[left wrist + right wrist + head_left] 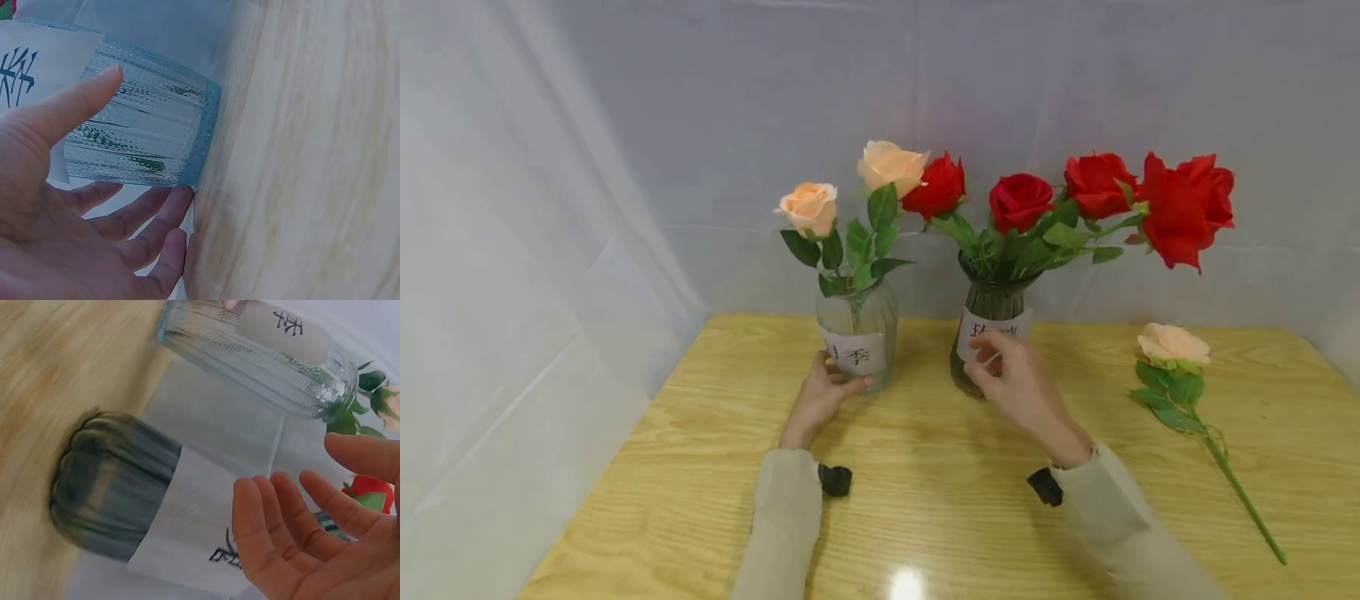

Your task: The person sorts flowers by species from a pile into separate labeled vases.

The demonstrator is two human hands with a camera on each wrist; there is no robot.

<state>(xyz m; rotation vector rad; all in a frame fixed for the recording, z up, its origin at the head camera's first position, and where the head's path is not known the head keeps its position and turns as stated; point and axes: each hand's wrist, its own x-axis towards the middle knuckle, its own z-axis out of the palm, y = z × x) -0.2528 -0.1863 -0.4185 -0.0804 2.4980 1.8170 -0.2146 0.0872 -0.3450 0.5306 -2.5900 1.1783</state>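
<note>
My left hand (822,396) holds the lower part of a clear glass vase (883,321), thumb across the front and fingers along its left side. In the left wrist view the vase (144,131) shows ribbed, dotted glass close to its base. Two peach roses (808,208) with green leaves stand in it, and a white paper label (856,353) with handwriting is on its front. My right hand (1018,383) hovers before a dark glass vase (964,379), holding nothing, fingers loosely bent. That vase, also labelled, bears several red roses (1021,202); the hand hides part of its label.
A single peach rose (1174,346) lies on the right of the wooden table (910,500), its long green stem (1243,496) pointing toward the front. White cloth (760,100) hangs behind the table and along its left side.
</note>
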